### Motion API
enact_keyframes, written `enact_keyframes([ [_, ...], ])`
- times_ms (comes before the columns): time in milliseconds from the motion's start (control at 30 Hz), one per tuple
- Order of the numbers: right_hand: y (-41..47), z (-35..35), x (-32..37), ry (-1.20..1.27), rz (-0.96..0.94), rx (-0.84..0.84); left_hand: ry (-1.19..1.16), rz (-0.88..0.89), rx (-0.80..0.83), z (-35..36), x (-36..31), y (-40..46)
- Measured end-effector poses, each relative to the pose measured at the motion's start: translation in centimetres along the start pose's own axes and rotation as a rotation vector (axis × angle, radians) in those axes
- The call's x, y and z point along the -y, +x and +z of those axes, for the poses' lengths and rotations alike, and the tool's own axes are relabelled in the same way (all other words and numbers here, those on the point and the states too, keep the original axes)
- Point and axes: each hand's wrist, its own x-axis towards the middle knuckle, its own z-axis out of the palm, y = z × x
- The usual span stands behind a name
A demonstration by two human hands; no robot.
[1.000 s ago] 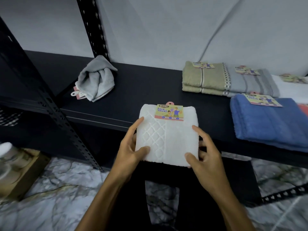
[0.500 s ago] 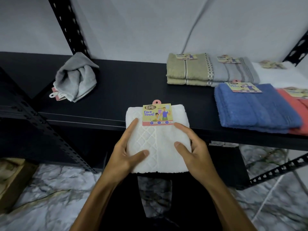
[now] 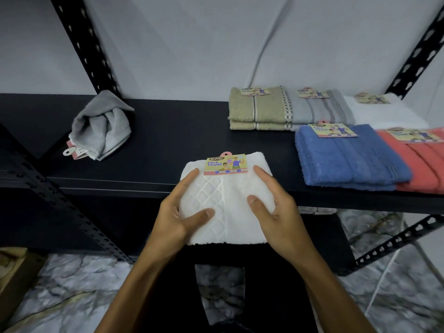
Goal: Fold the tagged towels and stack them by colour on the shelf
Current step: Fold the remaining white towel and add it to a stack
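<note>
A folded white towel (image 3: 228,200) with a "Face Towel" tag (image 3: 225,164) juts over the front edge of the black shelf (image 3: 168,131). My left hand (image 3: 177,212) holds its left side, thumb on top. My right hand (image 3: 276,210) holds its right side the same way. On the shelf's right stand folded stacks: olive towels (image 3: 254,109), a grey towel (image 3: 319,111), a white towel (image 3: 384,114), a blue towel (image 3: 348,157) and a coral towel (image 3: 422,162). An unfolded grey towel (image 3: 101,126) lies crumpled at the left.
Black perforated uprights (image 3: 91,49) frame the shelf, with a diagonal brace (image 3: 72,210) at lower left and another (image 3: 396,239) at lower right. Below is a marble-patterned floor (image 3: 72,284). A cardboard box (image 3: 14,272) sits at the far left. A grey cable (image 3: 266,39) runs down the wall.
The view has swung right, bringing the coral towel into sight. Both hands have slid inward and forward on the white towel, which stays at the shelf's front edge.
</note>
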Motion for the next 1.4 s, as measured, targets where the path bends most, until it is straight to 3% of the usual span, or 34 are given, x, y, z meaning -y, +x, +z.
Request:
enact_keyframes([
  [233, 4.4, -5.6, 4.0, -0.113, -0.141, -0.172, 0.067, 0.129, 0.096, 4.2, -5.0, 5.8],
  [467, 9.7, -16.2, 5.4, -0.347, -0.151, -0.323, 0.109, 0.184, 0.256, 13.6, -9.2, 14.7],
  [833, 19.1, -32.0, 2.1, -0.695, 0.149, -0.263, 0.325, 0.124, 0.464, 29.3, -7.0, 26.5],
  [1067, 22.0, -35.2, -1.0, -0.820, 0.328, -0.161, 0.555, -0.033, 0.528, 33.5, -4.9, 30.9],
  [1400, 24.1, -36.1, -3.2, -0.916, 0.331, -0.214, 0.734, -0.093, 0.603, 35.3, -6.5, 32.0],
])
